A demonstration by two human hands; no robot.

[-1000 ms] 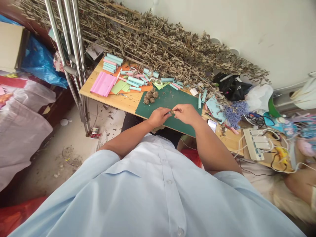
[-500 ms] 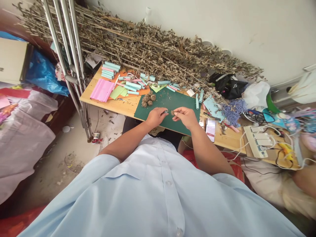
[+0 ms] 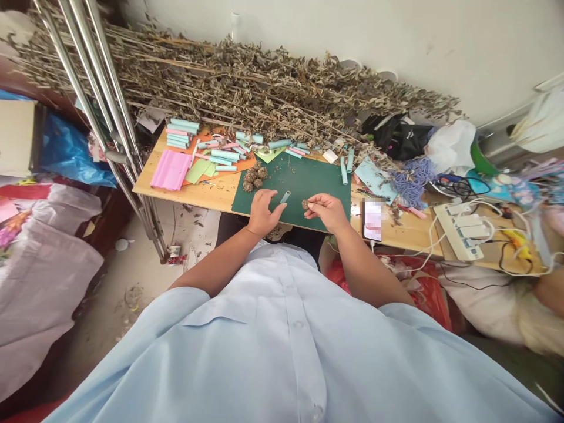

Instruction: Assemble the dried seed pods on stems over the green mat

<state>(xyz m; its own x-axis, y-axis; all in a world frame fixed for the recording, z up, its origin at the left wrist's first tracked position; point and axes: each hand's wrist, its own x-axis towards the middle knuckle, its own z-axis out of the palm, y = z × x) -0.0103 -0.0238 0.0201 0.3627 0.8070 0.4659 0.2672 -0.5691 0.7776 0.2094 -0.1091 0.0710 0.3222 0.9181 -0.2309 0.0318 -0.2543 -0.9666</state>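
Note:
My left hand point(image 3: 263, 212) is over the front edge of the green mat point(image 3: 308, 176), thumb and fingers spread apart. A small pale blue tube point(image 3: 286, 197) lies on the mat by its thumb tip. To the right, my right hand point(image 3: 326, 210) pinches a small brown clump point(image 3: 305, 204) between thumb and fingers. Several brown balls point(image 3: 254, 175) are heaped on the mat's left part, just beyond my left hand.
Blue and pink paper rolls point(image 3: 224, 155) and a pink sheet point(image 3: 171, 170) lie on the table's left. Dried stalks point(image 3: 247, 82) run along the back. At the right are a phone point(image 3: 372, 220), purple cord point(image 3: 412, 178) and a power strip point(image 3: 458, 232). Metal crutches point(image 3: 94, 88) stand left.
The fingers of my left hand have opened, and the small tube now lies free of them on the mat. My right hand keeps its clump. The whole view has shifted slightly.

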